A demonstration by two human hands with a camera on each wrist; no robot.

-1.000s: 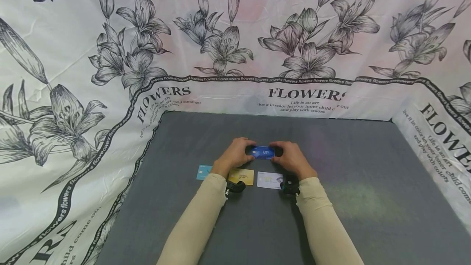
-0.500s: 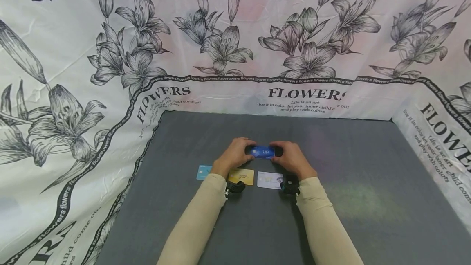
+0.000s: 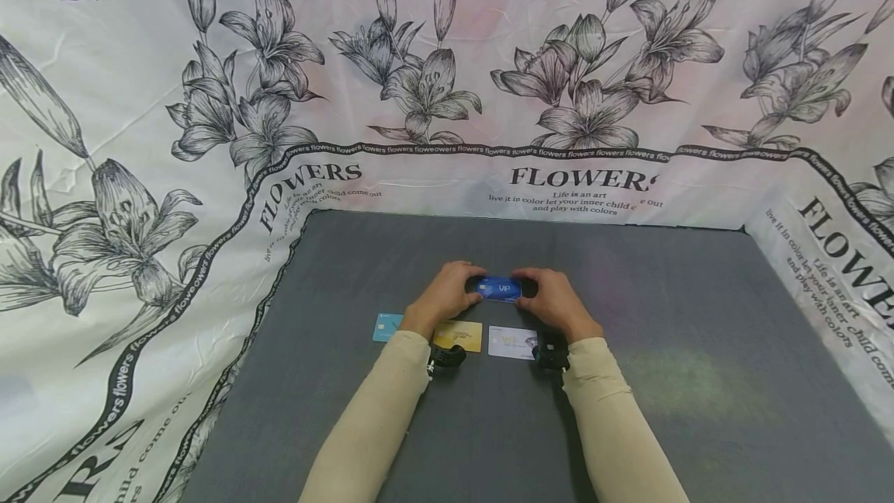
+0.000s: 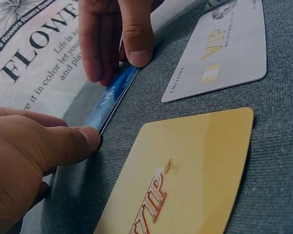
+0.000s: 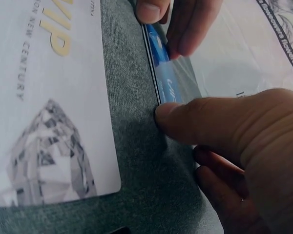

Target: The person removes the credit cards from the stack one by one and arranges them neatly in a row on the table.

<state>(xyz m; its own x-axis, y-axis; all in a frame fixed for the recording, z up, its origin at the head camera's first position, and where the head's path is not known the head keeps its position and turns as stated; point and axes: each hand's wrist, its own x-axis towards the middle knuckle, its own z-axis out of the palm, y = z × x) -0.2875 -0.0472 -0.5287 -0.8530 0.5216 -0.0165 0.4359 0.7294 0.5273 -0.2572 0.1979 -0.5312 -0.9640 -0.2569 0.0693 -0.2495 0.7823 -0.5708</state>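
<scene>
Both hands hold a blue card (image 3: 499, 289) marked VIP near the middle of the dark grey table. My left hand (image 3: 447, 293) pinches its left end, thumb at the near edge and fingers behind. At the right end, my right hand (image 3: 555, 301) grips it the same way. In the left wrist view the blue card (image 4: 112, 96) appears nearly edge-on. A dark line runs along its near edge in the right wrist view; whether it is one card or a stack, I cannot tell. Closer to me lie a gold VIP card (image 3: 459, 336) and a white VIP card (image 3: 511, 341).
A light blue card (image 3: 386, 327) lies left of the gold card, partly hidden by the left wrist. Black wrist devices (image 3: 447, 355) hang over the cards' near edges. Flower-printed cloth (image 3: 433, 99) stands behind the table (image 3: 670, 293) and along both sides.
</scene>
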